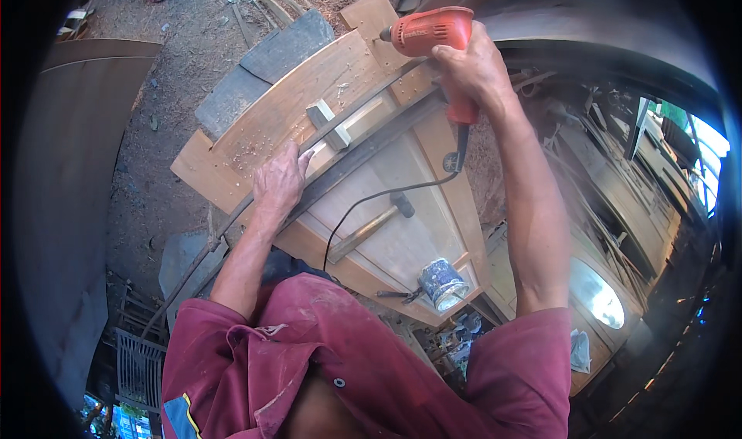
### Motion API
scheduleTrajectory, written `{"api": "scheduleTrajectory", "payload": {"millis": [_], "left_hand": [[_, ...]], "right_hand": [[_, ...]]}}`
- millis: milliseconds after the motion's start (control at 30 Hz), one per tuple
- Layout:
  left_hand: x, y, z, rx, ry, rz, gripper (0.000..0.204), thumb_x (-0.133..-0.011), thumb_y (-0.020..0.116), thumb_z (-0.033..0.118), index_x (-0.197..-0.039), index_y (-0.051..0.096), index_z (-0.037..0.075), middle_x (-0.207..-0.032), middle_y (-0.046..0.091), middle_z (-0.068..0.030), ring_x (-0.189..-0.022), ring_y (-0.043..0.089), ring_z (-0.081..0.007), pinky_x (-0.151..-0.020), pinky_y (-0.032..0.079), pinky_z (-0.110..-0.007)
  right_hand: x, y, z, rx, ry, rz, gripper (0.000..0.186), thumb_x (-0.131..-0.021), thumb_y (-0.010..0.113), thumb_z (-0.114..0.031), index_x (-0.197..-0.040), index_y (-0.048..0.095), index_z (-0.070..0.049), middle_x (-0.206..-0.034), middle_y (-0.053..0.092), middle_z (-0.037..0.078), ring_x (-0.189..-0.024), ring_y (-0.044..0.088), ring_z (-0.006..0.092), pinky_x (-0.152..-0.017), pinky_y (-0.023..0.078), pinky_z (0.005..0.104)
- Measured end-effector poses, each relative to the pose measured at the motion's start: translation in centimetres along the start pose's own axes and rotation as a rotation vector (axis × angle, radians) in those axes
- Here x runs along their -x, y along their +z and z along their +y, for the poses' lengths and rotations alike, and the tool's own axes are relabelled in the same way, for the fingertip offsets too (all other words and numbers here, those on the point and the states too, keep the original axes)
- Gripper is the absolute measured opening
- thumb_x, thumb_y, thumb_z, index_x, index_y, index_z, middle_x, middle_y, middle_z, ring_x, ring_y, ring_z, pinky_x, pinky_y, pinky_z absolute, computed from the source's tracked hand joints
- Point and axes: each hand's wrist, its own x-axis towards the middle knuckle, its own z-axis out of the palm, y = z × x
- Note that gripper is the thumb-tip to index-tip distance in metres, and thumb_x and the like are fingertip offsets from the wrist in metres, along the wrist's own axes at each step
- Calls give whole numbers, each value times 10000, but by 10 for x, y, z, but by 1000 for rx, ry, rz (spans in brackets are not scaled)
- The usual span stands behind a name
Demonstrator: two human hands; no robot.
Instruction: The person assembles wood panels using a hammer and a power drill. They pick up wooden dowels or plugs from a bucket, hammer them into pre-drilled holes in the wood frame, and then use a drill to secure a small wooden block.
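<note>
Soft daylight falls fairly evenly on the wooden panel (394,165). Beyond its right edge, a bright gap (713,149) glares white and an oval pane (599,294) shines; haze veils the upper right. Straight edges bow toward the black rim.

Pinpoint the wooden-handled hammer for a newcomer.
On the large pale wooden panel, find the curved black drill cord. Just below it lies the wooden-handled hammer; its long handle and dark head distinguish it from the squat blue-white can.
</note>
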Motion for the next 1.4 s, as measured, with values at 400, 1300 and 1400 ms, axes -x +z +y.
{"api": "scheduleTrajectory", "payload": {"millis": [400, 1300, 1400], "left_hand": [[1, 1, -1, 1, -13, -5, 381, -1006, 495, 442, -961, 548, 67, -858, 695, -181, -779, 687, -396, -619, 524, -519], [1, 1, 0, 44, 2, 11, 345, -1001, 523, 404, -943, 539, 64, -872, 679, -175, -769, 671, -405, -617, 517, -518], [0, 1, -1, 24, 3, 10, 343, -999, 525, 407, -949, 541, 68, -870, 682, -170, -767, 673, -402, -618, 520, -516]], "right_hand": [[1, -1, -14, -19, 29, -66, 454, -853, 699, -214, -1134, 473, 63, -795, 689, 194, -650, 702, 270, -623, 562, 385], [-4, 22, 4, 13, 9, -95, 515, -842, 681, -267, -1233, 480, 1, -1083, 671, 289, -1032, 649, 452, -927, 500, 474], [-6, 29, 8, 35, -12, -91, 532, -840, 672, -273, -1270, 478, -28, -1100, 673, 279, -1043, 646, 450, -942, 492, 481]]}}
